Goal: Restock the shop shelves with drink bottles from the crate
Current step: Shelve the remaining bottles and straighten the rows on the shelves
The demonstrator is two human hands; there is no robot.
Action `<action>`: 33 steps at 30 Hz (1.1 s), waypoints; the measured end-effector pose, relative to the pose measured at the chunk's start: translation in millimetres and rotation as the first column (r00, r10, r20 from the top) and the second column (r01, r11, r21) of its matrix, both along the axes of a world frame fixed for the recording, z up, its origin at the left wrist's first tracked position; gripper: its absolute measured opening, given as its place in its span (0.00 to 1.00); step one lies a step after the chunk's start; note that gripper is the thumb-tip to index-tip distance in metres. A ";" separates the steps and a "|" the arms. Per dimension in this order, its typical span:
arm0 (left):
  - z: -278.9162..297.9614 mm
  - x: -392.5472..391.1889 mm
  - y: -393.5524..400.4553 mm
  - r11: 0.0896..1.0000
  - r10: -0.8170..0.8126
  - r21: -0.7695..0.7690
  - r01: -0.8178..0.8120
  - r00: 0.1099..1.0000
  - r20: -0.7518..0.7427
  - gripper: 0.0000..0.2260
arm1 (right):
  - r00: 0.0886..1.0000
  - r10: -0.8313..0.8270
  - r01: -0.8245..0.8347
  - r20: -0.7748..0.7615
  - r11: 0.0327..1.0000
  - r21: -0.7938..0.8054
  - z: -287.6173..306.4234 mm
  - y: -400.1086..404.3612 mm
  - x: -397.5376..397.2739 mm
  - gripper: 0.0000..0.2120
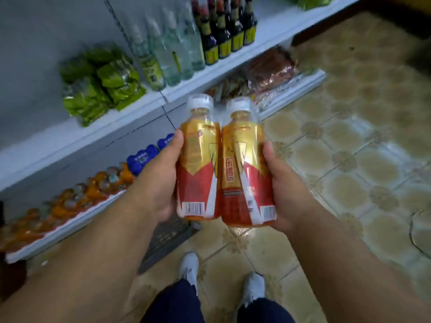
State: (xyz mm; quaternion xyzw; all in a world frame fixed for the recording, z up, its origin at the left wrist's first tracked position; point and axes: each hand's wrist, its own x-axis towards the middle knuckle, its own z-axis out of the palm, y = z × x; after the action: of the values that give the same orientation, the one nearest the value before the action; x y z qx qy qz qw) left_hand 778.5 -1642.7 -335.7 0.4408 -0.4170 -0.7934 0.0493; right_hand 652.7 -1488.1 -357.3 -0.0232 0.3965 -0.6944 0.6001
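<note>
Gold-and-red bottles [224,164], pressed side by side, are gripped by the left hand [156,180] and right hand [286,190], carried together above the crate [168,238].

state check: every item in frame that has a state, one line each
Left red-and-gold drink bottle: capped, upright, gripped by left hand.
Right red-and-gold drink bottle: capped, upright, gripped by right hand, touching the other.
Dark plastic crate: on floor, contents hidden.
Clear glass bottles: shelved, upright.

Fingers of both hands are hidden behind the bottles, the dark crate [168,241] is largely covered by the left forearm, and the lower shelf's orange bottles [70,201] are blurred.
</note>
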 end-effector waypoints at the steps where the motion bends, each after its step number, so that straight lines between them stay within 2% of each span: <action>1: 22.6 4.7 6.1 0.999 0.030 0.012 -0.029 0.999 -0.012 0.33 | 1.000 0.016 -0.017 -0.020 0.999 -0.028 26.0 1.7 1.5 0.29; 3: 52.8 13.1 13.4 0.995 0.088 0.046 -0.086 0.995 -0.048 0.34 | 0.994 0.033 -0.037 -0.099 0.999 -0.036 62.5 4.2 3.4 0.30; 5: 83.4 18.1 13.7 0.993 0.115 0.007 -0.115 0.988 -0.106 0.34 | 0.972 0.028 -0.032 -0.235 0.999 -0.014 97.2 1.5 1.8 0.26; 7: 115.2 23.9 13.0 0.991 0.123 -0.020 -0.129 0.974 -0.190 0.30 | 0.953 0.053 -0.054 -0.297 0.999 0.007 131.9 -3.8 -1.3 0.26; 10: 146.5 31.8 9.4 0.992 0.124 0.030 -0.121 0.939 -0.322 0.27 | 0.962 0.103 -0.112 -0.251 0.994 -0.019 171.5 -18.6 -1.7 0.31; 13: 167.2 41.3 -5.1 0.990 0.140 0.084 -0.115 0.892 -0.430 0.37 | 0.957 0.208 -0.242 -0.201 0.956 -0.164 203.3 -39.0 9.8 0.40; 16: 186.9 44.4 -30.2 0.989 0.143 0.097 -0.108 0.844 -0.517 0.40 | 0.940 0.241 -0.295 -0.240 0.930 -0.219 223.4 -65.1 19.9 0.39; 20: 207.3 45.6 -70.7 0.976 0.206 0.042 -0.214 0.840 -0.501 0.35 | 0.942 0.201 -0.262 -0.269 0.941 -0.215 243.6 -104.9 19.9 0.36; 24: 235.7 43.1 -119.3 0.936 0.265 -0.078 -0.342 0.836 -0.481 0.25 | 0.875 0.160 -0.272 -0.457 0.943 -0.192 275.6 -154.9 14.9 0.25; 27: 253.4 43.4 -153.4 0.902 0.273 -0.173 -0.396 0.833 -0.481 0.26 | 0.801 0.126 -0.267 -0.585 0.950 -0.161 294.3 -197.0 17.2 0.23; 33: 262.1 52.7 -198.0 0.840 0.290 -0.303 -0.449 0.845 -0.450 0.28 | 0.655 0.146 -0.359 -0.742 0.923 -0.135 306.6 -254.8 19.1 0.25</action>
State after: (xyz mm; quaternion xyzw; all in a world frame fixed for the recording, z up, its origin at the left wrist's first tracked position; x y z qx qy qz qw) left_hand 831.3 -1840.6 -73.6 0.3296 -0.4559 -0.7374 0.3739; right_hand 671.8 -1742.9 -50.7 -0.4299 0.4933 -0.5852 0.4790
